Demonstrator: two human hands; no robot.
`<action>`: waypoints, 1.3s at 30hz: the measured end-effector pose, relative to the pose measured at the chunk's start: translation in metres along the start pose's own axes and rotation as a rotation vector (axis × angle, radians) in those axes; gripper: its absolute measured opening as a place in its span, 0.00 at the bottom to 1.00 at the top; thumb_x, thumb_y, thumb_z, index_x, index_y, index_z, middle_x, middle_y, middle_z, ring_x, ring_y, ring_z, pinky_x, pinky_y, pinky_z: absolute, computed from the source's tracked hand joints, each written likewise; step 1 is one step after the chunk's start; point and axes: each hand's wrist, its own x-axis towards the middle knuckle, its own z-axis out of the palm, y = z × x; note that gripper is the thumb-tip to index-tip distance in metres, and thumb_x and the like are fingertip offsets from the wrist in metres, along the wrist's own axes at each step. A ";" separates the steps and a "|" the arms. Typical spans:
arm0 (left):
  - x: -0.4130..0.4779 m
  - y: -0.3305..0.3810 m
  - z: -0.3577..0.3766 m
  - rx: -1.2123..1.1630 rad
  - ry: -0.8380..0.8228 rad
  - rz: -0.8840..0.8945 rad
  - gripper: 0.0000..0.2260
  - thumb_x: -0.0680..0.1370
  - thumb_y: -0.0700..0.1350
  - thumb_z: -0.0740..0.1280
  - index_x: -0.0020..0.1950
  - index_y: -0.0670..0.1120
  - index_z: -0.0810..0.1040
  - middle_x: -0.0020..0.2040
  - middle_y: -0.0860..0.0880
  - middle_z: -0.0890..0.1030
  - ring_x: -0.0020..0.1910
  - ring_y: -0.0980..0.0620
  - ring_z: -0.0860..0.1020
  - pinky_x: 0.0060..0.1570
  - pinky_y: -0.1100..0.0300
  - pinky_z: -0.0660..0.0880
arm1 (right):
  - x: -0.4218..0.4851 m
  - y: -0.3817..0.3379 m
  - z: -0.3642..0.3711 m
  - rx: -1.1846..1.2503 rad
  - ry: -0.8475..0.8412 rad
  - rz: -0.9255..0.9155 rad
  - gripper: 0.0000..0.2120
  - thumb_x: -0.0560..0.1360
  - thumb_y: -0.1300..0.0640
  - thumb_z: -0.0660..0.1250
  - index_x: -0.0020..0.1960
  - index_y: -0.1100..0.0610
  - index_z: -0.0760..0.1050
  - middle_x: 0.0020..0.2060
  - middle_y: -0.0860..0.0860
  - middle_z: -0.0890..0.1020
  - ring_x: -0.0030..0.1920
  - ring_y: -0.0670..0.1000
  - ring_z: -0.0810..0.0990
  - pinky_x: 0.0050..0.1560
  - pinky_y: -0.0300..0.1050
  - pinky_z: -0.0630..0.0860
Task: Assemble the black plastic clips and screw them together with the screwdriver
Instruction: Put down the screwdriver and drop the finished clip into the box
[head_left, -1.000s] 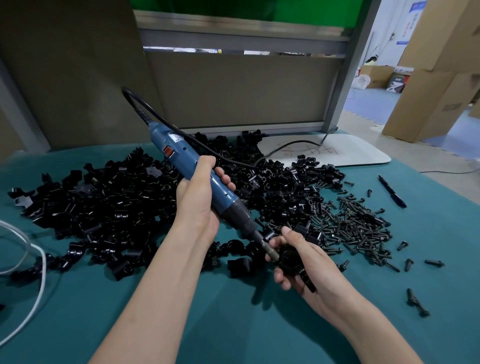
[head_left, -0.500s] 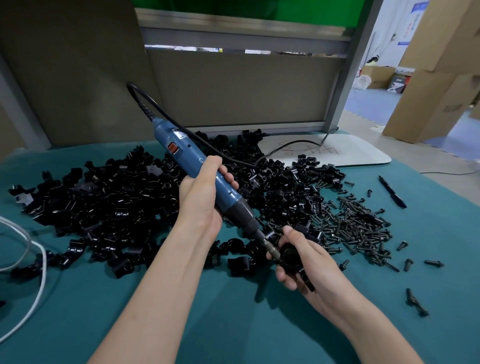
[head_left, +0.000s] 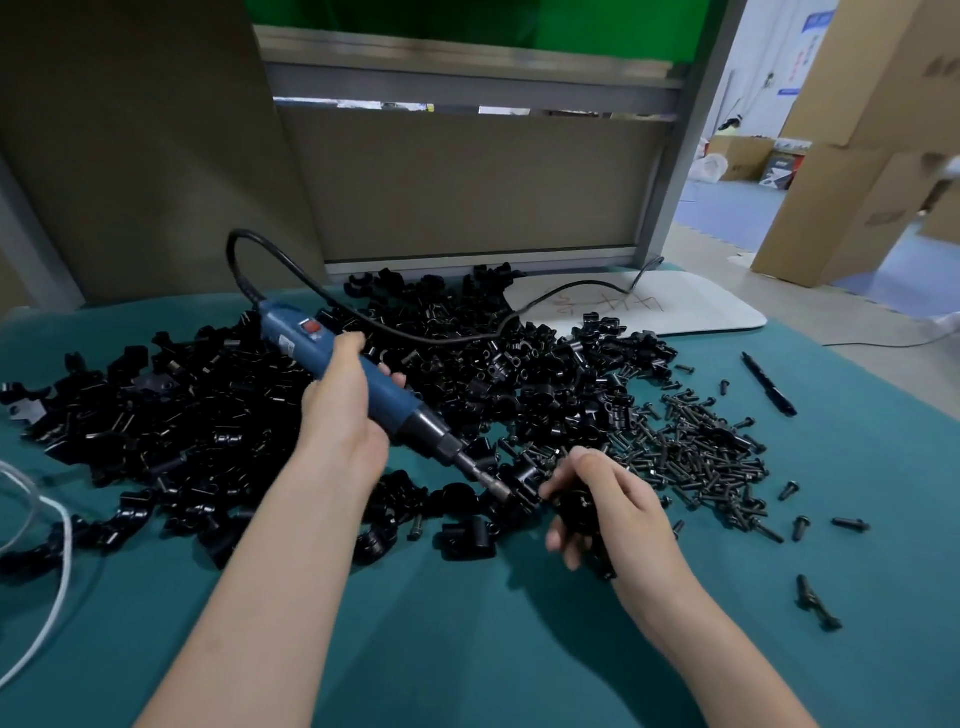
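Has tipped the screwdriver (head_left: 374, 387) flatter since half a second ago, bit now just beside the clip (head_left: 576, 514). Grips the blue barrel in the left hand (head_left: 343, 415), wrapped right round; pinches that one clip in the curled right hand (head_left: 618, 512), above the desk's (head_left: 467, 649) middle. Probably light, stiff, slick: best held by the sides, screw hole clear. One screwdriver, one pen (head_left: 769, 384); loose clips (head_left: 208, 421) and screws (head_left: 696, 452) beyond counting.
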 end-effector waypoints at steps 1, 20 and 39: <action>0.002 0.001 -0.003 0.018 0.033 -0.022 0.08 0.79 0.50 0.68 0.52 0.48 0.72 0.45 0.47 0.76 0.40 0.50 0.77 0.45 0.53 0.78 | 0.001 0.000 0.001 0.028 -0.005 0.020 0.20 0.85 0.47 0.61 0.39 0.52 0.81 0.42 0.54 0.85 0.31 0.53 0.81 0.28 0.42 0.75; -0.103 -0.006 0.035 0.786 -0.416 0.756 0.11 0.81 0.47 0.65 0.63 0.55 0.75 0.57 0.58 0.80 0.52 0.67 0.77 0.49 0.72 0.71 | -0.012 -0.027 -0.017 0.757 0.124 0.237 0.10 0.82 0.54 0.62 0.49 0.58 0.77 0.39 0.57 0.83 0.28 0.50 0.77 0.23 0.38 0.73; -0.277 -0.195 0.120 1.128 -1.320 0.824 0.15 0.80 0.47 0.70 0.66 0.48 0.78 0.56 0.50 0.79 0.52 0.54 0.78 0.55 0.63 0.72 | -0.190 -0.073 -0.227 0.024 0.535 -0.022 0.12 0.85 0.56 0.60 0.52 0.55 0.82 0.49 0.54 0.85 0.41 0.47 0.86 0.39 0.42 0.83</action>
